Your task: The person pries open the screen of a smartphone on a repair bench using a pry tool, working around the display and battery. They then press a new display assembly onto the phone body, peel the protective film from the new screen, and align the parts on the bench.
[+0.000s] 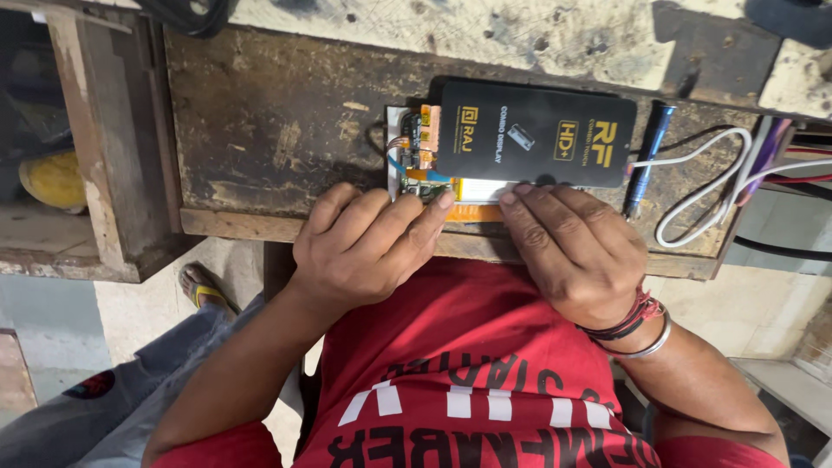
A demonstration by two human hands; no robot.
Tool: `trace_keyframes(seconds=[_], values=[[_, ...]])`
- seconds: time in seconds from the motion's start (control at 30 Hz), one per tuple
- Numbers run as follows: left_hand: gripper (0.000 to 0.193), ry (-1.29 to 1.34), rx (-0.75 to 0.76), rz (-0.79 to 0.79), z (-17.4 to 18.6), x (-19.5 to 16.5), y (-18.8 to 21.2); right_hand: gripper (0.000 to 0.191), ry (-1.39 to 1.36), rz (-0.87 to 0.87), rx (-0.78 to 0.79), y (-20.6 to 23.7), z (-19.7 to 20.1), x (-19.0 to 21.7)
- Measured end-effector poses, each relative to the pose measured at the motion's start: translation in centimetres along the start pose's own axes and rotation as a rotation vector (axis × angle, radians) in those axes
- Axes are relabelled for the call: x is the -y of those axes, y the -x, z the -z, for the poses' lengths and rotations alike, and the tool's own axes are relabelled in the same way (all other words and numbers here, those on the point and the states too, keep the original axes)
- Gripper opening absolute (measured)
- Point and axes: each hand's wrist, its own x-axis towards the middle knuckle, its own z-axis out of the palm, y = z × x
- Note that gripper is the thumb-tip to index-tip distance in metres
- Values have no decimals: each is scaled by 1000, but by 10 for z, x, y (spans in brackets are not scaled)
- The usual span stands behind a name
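At the bottom of the frame is the person's red shirt, and just above it both hands rest on the near edge of the bench. The left hand lies with fingers together and curled, fingertips pressing on the opened phone at frame centre; the right hand lies flat beside it, fingers close together, tips on the phone's pale panel — neither hand grips anything. The phone lies flat, its far part hidden under a black box; exposed board and thin ribbon parts show at its left end. It looks light, stiff and fragile, so I judge the outer frame edges the safe hold, not the board. Further right lie a blue screwdriver and a white cable.
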Motion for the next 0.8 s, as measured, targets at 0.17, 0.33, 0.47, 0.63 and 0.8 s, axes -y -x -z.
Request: trace_keyframes(seconds=[0.17,0.33,0.47,0.63,0.8], values=[[20,-19,-21,11,-5,0,1,30,28,6,35,-3,0,2],[17,-19,-40,6,-8,1,2,30,75,30,57,-11,3,6],[20,-9,-31,21,-7,2,5,30,101,42,75,-19,6,9],[23,14,-35,13,-8,4,8,32,126,56,103,-23,7,12],[21,25,-35,14,-9,5,6,34,138,88,135,-19,4,10]])
